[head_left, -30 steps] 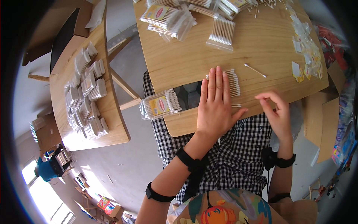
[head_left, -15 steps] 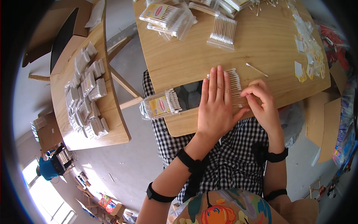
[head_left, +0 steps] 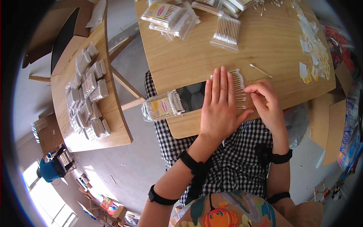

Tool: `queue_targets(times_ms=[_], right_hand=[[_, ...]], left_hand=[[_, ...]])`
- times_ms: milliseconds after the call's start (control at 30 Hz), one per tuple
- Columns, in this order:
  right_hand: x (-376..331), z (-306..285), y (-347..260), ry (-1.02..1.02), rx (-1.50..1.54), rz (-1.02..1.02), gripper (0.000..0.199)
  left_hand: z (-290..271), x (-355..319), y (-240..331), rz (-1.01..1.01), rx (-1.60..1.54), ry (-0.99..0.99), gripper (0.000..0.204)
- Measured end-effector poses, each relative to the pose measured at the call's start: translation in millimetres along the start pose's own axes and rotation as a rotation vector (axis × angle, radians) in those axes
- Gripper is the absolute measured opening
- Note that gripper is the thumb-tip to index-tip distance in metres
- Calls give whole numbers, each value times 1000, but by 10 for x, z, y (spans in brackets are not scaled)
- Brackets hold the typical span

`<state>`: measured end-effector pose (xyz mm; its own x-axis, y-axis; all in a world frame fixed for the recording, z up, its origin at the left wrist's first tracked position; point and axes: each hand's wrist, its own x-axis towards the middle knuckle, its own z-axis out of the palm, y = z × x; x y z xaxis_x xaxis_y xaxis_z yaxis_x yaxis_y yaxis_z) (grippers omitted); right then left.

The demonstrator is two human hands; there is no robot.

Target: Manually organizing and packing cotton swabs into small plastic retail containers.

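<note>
My left hand (head_left: 218, 109) lies flat with its fingers together over a row of cotton swabs (head_left: 238, 84) on the table. The swabs' white tips show past its right side; their middles are hidden beneath it. Close to these tips is my right hand (head_left: 267, 108), its thumb and index finger parted and nothing visible between them. A filled bag of cotton swabs (head_left: 162, 106) with a yellow label rests at the table's left edge, its swab ends sticking out. Between that bag and my left hand is a dark, patterned patch (head_left: 192, 96). One loose cotton swab (head_left: 261, 70) lies beyond my right hand.
Packed swab bags (head_left: 166, 17) are piled at the far side, with a single bag (head_left: 226, 32) nearer. Empty clear bags with yellow labels (head_left: 315, 56) lie along the right edge. A second table (head_left: 113, 128) at left carries more packs. Cardboard boxes (head_left: 327, 121) stand at right.
My right thumb and index finger have spread apart a little, and the right hand has shifted slightly. My left hand stays in place.
</note>
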<state>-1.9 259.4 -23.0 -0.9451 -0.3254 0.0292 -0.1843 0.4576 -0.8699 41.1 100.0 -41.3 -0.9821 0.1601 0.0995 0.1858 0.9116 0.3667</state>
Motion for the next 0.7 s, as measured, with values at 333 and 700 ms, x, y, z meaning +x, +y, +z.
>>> queue_targets(times_ms=[333, 700], right_hand=[[-44, -81, 74, -59, 95, 2, 17], [-43, -84, 57, -68, -11, -40, 18]], left_hand=[[-3, -3, 0, 1, 15, -14, 104], [8, -7, 1, 0, 20, 2, 104]])
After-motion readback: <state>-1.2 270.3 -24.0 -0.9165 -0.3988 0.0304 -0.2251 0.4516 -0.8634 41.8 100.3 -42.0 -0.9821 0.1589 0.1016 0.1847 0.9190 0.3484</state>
